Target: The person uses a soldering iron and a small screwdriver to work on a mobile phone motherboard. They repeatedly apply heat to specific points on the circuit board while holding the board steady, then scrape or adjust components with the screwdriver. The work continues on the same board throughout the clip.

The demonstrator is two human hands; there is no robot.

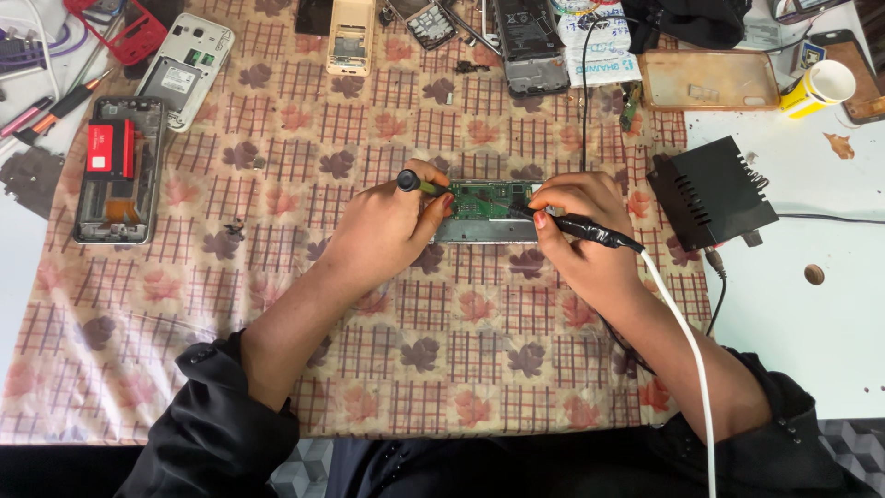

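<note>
An opened phone body (486, 224) with a green circuit board (486, 198) lies in the middle of the patterned cloth. My left hand (387, 231) grips a small tool with a black-and-yellow handle (417, 183), its tip over the board's left end. My right hand (576, 226) holds a black soldering iron (590, 229) like a pen, tip pointing left onto the board. A white cable (687, 346) runs from the iron back along my right forearm.
A black box-shaped power unit (710, 192) sits right of the board. Several dismantled phones, among them one (120, 171) at the left, lie around the cloth. A clear phone case (710, 80) and a yellow-and-white cup (819, 88) are at the back right. Pens lie at the far left.
</note>
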